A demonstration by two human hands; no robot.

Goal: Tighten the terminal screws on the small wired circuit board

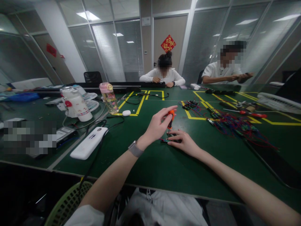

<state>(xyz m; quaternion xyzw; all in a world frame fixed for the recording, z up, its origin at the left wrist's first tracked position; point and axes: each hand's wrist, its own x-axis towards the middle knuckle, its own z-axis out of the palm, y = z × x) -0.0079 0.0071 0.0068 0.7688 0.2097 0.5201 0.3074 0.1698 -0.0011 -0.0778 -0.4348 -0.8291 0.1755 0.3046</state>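
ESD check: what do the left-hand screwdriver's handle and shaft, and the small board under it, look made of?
Handle: likely plastic, perhaps rubber grip; bright orange with black, gloss unclear.
Shaft: probably metal; thin, straight and dark, finish blurred.
Small board: probably circuit laminate, given its greenish face; finish too small to tell.

Loose white short sleeve (86, 216), pale top (162, 208), grey-banded watch (135, 149) with squarish face around the left wrist (142, 143)

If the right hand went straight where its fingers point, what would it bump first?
The right hand would probably meet the small circuit board at its fingertips, though the screwdriver looks almost as close; depth is unclear.
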